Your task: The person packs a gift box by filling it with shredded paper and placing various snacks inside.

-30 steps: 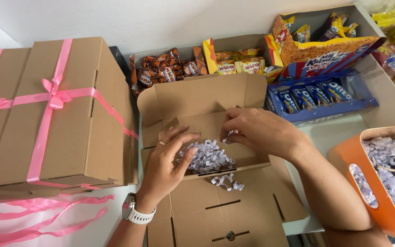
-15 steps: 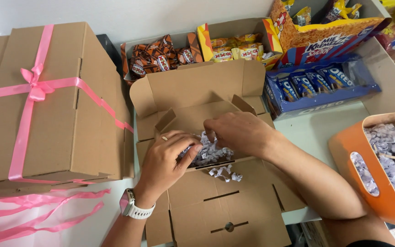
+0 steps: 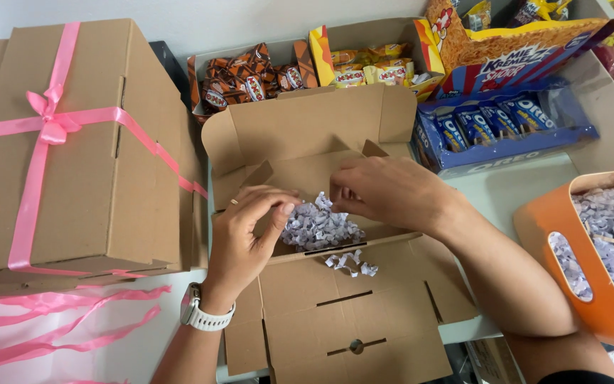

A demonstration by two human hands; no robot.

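An open brown cardboard box [image 3: 300,135] lies flat in front of me with its lid up. Inside it sits a heap of pale lilac shredded paper [image 3: 318,229]. My left hand [image 3: 246,238], with a white watch on the wrist, reaches into the box and its fingertips pinch at the left edge of the shreds. My right hand [image 3: 392,192] comes in from the right, fingers curled on the top of the same heap. A few loose shreds [image 3: 349,263] lie on the box's front flap [image 3: 349,313].
A closed cardboard box tied with pink ribbon [image 3: 72,149] stands at left, loose ribbon [image 3: 51,331] below it. Behind are trays of snack packets [image 3: 250,78] and blue biscuit packs [image 3: 492,124]. An orange bin [image 3: 570,284] of the same shredded paper sits at right.
Both hands have drawn closer together over the shredded paper in the box. The view has shifted slightly, so the ribboned box sits further left.
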